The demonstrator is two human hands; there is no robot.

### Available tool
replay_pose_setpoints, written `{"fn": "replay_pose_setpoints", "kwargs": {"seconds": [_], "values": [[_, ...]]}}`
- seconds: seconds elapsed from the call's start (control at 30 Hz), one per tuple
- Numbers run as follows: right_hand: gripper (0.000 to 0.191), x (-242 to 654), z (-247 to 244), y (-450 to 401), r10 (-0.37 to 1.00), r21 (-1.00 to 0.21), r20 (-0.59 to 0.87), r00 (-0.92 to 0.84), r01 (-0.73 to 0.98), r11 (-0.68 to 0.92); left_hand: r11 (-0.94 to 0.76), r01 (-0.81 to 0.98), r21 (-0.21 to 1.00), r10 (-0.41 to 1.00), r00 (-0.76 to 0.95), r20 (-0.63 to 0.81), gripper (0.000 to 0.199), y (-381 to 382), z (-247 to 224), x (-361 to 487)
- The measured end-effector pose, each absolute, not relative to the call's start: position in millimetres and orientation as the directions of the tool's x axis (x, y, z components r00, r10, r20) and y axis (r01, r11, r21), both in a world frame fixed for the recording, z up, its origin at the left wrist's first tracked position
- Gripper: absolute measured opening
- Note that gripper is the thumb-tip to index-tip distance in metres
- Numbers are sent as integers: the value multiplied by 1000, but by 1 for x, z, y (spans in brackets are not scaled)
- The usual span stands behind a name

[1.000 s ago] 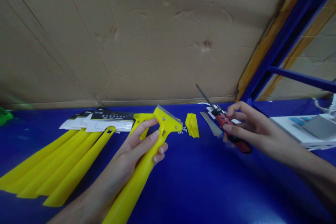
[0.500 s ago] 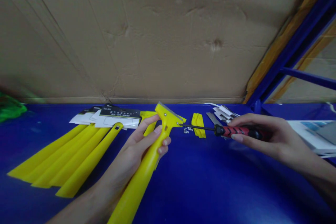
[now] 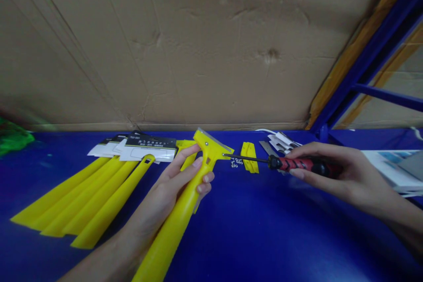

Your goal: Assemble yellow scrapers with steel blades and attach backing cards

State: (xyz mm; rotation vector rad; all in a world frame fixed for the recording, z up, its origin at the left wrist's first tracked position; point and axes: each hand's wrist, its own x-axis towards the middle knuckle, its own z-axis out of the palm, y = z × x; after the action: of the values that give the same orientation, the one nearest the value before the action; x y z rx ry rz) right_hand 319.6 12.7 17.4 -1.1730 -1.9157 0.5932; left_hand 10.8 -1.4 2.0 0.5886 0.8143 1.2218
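My left hand [image 3: 180, 180] is closed around the neck of a yellow scraper [image 3: 180, 216], whose head with a metal blade points up and away. Two small screws show on the scraper's head. In my right hand [image 3: 343, 176] is a screwdriver [image 3: 299, 164] with a red and black handle, gripped between thumb and fingers. The screwdriver's tip meets the screw at the right side of the head. Beneath its shaft lie several small screws [image 3: 235, 163] and a stack of yellow plastic blade covers [image 3: 250, 157].
Several yellow scraper handles [image 3: 95, 198] lie fanned at the left, topped by printed packaging cards [image 3: 148, 145]. Loose blades and white paper wrappers [image 3: 282, 142] lie at the back right. A white box [image 3: 393, 169] is behind my right hand. A cardboard wall [image 3: 205, 53] backs the blue table [image 3: 257, 233].
The scraper and the screwdriver have shifted very slightly left, with the tip still at the right screw. The things on the table lie as before.
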Motion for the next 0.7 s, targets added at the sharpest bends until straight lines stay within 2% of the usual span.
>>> {"fn": "replay_pose_setpoints", "kwargs": {"seconds": [0.07,0.17,0.23,0.27,0.33,0.4,0.53,0.6,0.7], "values": [[18,320,18,14,869,-689,414,-270,532,493,261,-559,787,965,125,-231,56,-1,2,11],[19,318,19,15,783,-578,550,-290,545,607,252,-475,843,968,114,-225,52,-3,2,11],[23,312,19,14,751,-540,616,-236,567,622,207,-420,884,978,82,-190,49,-5,0,14],[24,309,19,13,765,-559,619,-178,585,588,178,-400,899,984,64,-166,48,-6,-2,15],[24,303,19,11,815,-637,578,-47,599,485,101,-378,920,995,29,-97,46,-7,-6,18],[28,300,19,8,876,-726,483,13,565,392,17,-358,933,1000,0,-18,44,-7,-9,19],[38,308,21,7,956,-858,270,-116,423,293,-38,-279,959,998,-50,25,43,-5,-5,15],[35,313,21,10,962,-895,199,-186,366,256,-28,-245,969,998,-59,14,44,-6,-1,13],[30,313,20,14,948,-898,233,-217,326,295,-44,-212,976,998,-48,34,42,-7,2,13]]}}
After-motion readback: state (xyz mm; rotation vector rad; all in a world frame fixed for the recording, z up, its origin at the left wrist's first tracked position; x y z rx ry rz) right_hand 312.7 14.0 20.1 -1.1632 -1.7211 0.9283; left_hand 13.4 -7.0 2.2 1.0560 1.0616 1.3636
